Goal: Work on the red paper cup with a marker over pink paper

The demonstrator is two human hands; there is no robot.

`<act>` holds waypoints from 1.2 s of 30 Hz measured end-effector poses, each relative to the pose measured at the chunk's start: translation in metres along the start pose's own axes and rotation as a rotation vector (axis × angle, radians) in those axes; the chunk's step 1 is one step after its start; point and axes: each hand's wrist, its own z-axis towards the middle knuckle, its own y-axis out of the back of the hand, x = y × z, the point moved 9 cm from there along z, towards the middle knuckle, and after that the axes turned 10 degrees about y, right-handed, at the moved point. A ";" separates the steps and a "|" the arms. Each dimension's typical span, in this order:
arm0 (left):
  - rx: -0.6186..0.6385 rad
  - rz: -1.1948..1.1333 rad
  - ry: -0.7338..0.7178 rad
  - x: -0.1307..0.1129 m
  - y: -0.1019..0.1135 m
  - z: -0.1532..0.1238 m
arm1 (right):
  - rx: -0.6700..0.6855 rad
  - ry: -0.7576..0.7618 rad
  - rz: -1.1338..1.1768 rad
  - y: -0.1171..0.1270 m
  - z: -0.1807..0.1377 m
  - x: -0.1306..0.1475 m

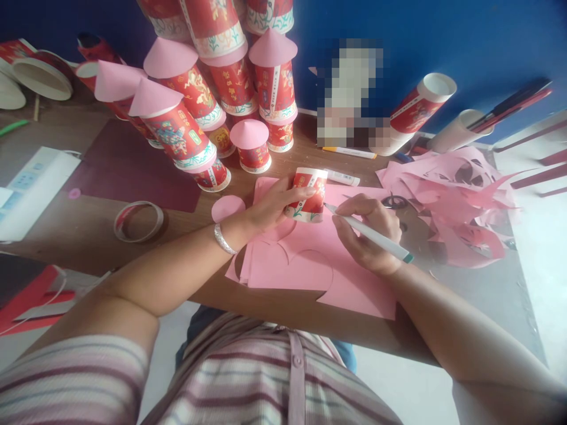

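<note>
Over the pink paper sheets, my left hand grips a red paper cup with white and gold print. Green plant-like strokes show on the cup's white lower band. My right hand pinches a white marker pen with a green end cap, its tip at or very near the cup's right side. I cannot tell whether the tip touches. Beneath the cup, the top sheet has rounded outlines and cut edges, and a pink paper circle lies left of my left hand.
Stacked red cups with pink cone roofs stand behind my left hand. A tape roll lies at left. Pink scraps, scissors and a pen holder are at right. A yellow-white marker lies behind the held cup.
</note>
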 end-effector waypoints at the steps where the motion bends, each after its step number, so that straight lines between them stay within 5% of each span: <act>1: -0.003 0.012 -0.011 -0.001 0.000 0.000 | 0.003 0.010 -0.007 0.000 0.001 0.001; 14: -0.035 0.197 -0.100 -0.012 -0.003 -0.003 | 0.031 0.027 0.063 -0.003 0.002 0.007; 36: -0.019 0.062 -0.080 -0.010 -0.007 -0.002 | 0.092 0.084 0.083 -0.014 -0.005 0.011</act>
